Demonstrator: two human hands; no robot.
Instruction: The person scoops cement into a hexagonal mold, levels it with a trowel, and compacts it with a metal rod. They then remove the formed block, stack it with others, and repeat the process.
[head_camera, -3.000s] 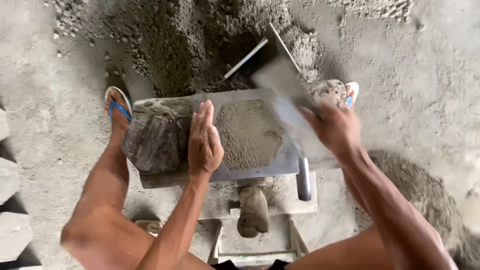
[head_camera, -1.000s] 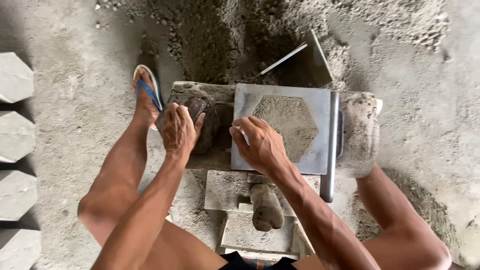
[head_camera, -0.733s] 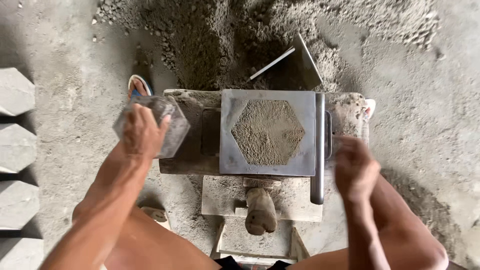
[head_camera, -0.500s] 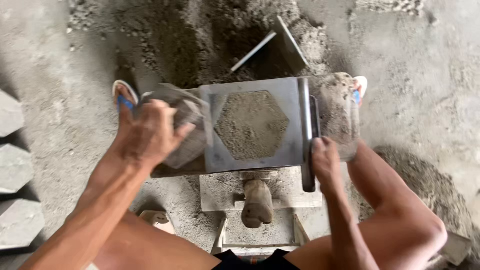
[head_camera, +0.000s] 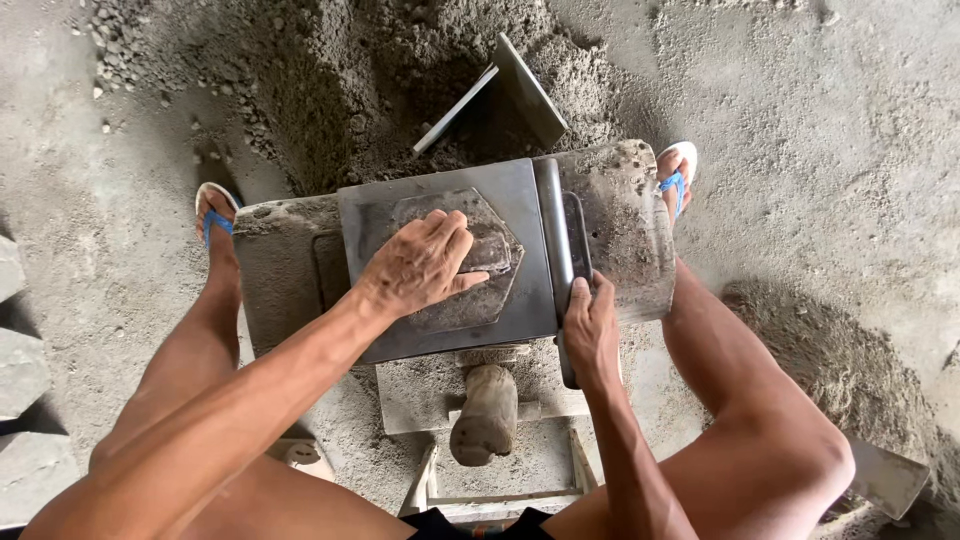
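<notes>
Left hand (head_camera: 420, 268) lay flat, fingers spread, hiding much of the hexagonal plate (head_camera: 470, 262); right hand (head_camera: 590, 330) seemingly gripped the half-covered lever bar (head_camera: 560, 250).

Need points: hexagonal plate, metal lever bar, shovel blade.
hexagonal plate (head_camera: 495, 252), head view, bare right part beside the left hand.
metal lever bar (head_camera: 556, 225), head view, shaft above the right hand.
shovel blade (head_camera: 530, 92), head view, flat face.

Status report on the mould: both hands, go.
Left hand flat on the hexagonal plate seated in the steel mould frame. Right hand in a closed grip on the side lever bar. Nothing blocking the mould top.
</notes>
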